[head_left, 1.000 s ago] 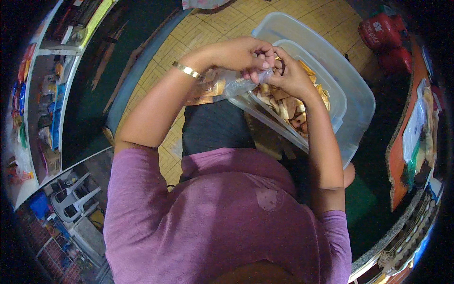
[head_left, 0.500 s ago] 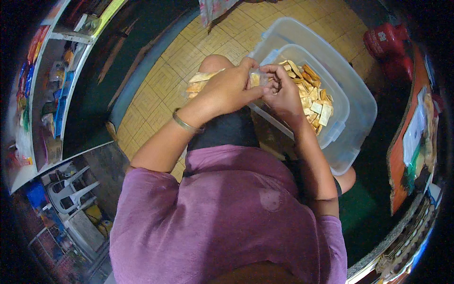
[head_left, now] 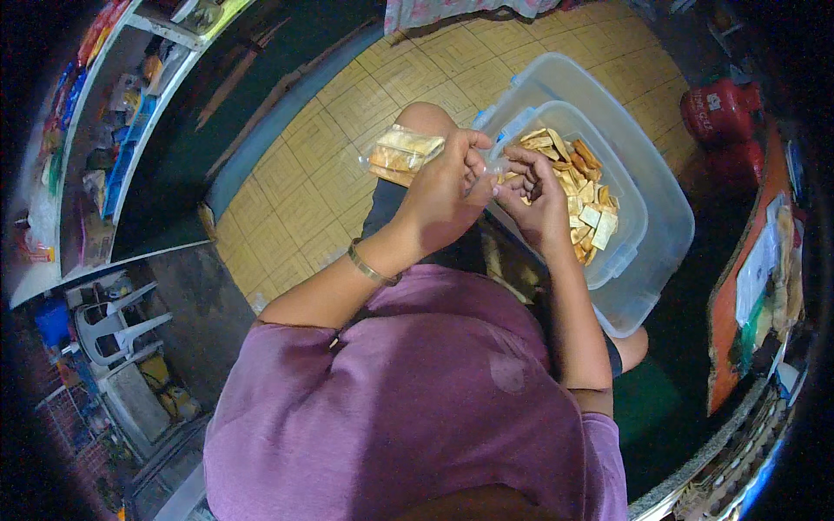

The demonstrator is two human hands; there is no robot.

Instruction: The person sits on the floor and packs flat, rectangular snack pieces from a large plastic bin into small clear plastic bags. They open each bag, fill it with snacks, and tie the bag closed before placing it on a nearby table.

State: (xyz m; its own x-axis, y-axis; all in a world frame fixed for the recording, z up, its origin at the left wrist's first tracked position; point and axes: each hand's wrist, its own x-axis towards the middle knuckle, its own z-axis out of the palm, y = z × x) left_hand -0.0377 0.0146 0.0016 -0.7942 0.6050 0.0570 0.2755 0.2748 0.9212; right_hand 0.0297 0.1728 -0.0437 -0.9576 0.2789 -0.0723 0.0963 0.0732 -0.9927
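Note:
A clear plastic bag (head_left: pixel 405 151) with flat golden pieces in it, perhaps crackers or crisp pastry, lies along my left hand (head_left: pixel 445 198). That hand is closed around it, the filled end sticking out to the left above my knee. My right hand (head_left: pixel 539 201) has its fingers curled, and the fingertips pinch the bag's thin clear end close to my left thumb. Just right of my right hand, a heap of loose golden pieces (head_left: pixel 584 178) fills part of a clear inner tub (head_left: pixel 638 217).
The inner tub sits inside a larger clear tub (head_left: pixel 673 233). Beyond it on the right stands a red gas cylinder (head_left: pixel 723 113). A stocked shelf (head_left: pixel 82 169) is at the left, with a white plastic chair (head_left: pixel 117 326) below it. Yellow tiled floor (head_left: pixel 304 191) lies ahead.
My view has shifted slightly. More of the bag's filled end now shows past my left hand, which has turned a little. Both hands remain close together at the bag's end.

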